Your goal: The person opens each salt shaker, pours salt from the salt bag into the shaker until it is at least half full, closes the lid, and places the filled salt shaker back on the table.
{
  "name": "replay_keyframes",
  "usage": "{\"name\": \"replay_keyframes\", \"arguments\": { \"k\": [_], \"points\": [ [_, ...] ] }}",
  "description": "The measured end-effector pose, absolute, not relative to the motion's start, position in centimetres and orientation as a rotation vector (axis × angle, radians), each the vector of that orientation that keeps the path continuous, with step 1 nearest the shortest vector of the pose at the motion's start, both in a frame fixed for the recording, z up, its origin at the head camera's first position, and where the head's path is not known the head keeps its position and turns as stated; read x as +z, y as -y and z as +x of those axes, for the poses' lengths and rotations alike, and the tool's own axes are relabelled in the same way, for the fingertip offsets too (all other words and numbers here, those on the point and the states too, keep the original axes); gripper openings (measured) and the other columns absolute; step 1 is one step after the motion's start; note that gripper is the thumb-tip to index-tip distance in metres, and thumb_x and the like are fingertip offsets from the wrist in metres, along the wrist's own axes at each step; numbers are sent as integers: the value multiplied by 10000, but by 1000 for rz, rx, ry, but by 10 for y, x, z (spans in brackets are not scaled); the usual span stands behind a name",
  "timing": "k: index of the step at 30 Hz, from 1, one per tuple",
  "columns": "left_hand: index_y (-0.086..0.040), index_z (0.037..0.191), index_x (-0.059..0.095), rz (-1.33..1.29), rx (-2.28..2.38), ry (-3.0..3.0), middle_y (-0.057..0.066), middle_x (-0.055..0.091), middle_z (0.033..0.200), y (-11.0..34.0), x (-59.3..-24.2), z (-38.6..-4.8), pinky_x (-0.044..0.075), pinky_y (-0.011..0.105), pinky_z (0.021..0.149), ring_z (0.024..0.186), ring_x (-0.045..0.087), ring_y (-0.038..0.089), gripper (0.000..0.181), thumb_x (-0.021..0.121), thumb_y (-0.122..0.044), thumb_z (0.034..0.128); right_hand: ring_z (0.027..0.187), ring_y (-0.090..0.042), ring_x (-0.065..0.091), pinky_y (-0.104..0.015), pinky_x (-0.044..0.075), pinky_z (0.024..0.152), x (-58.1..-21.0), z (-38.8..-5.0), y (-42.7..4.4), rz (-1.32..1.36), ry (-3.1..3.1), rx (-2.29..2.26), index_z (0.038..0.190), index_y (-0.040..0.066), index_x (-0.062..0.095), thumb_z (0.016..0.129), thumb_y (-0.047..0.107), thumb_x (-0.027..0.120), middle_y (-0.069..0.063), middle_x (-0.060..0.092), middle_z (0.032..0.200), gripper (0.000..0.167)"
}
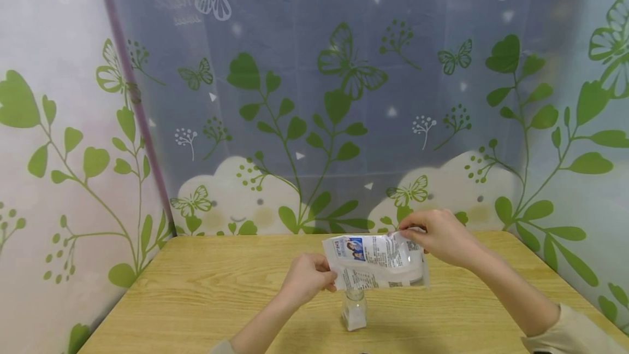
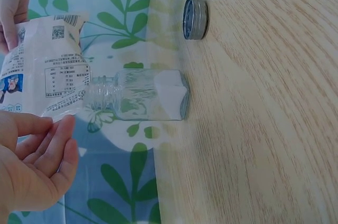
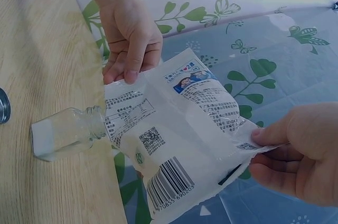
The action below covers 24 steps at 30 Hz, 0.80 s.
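A white printed plastic bag (image 1: pixel 375 261), with a barcode and a blue picture panel, is held tilted above a small glass jar (image 1: pixel 355 310). My left hand (image 1: pixel 307 279) pinches the bag's lower corner between thumb and fingers. At the opposite, higher corner, my right hand (image 1: pixel 442 236) pinches the bag's edge. The clear jar (image 2: pixel 140 94) stands upright on the table, with white contents (image 2: pixel 170 94) at its bottom. In the left wrist view the bag's lower edge meets the jar's threaded mouth; the bag's opening is hidden.
A silver screw lid (image 2: pixel 195 19) lies on the table beside the jar. The wooden tabletop (image 1: pixel 196 299) ends at a backdrop (image 1: pixel 295 124) printed with leaves and butterflies, and similar sheets hang at both sides.
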<state>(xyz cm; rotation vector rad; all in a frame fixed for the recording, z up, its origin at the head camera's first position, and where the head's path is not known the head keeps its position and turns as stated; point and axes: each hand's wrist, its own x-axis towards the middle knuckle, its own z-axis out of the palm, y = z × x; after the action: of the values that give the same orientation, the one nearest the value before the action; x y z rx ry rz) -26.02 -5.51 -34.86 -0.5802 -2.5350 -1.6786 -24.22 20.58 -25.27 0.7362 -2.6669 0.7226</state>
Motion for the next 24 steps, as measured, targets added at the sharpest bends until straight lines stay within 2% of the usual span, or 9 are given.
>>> {"name": "replay_keyframes", "arguments": {
  "k": [24],
  "points": [
    [59, 762, 652, -555, -1674, 2549, 84, 659, 667, 54, -349, -260, 495, 256, 541, 542, 632, 172, 56, 661, 5, 766, 706, -136, 612, -201, 476, 498, -252, -241, -206, 741, 2661, 702, 940, 32, 687, 855, 39, 626, -103, 673, 913, 105]
  ]
}}
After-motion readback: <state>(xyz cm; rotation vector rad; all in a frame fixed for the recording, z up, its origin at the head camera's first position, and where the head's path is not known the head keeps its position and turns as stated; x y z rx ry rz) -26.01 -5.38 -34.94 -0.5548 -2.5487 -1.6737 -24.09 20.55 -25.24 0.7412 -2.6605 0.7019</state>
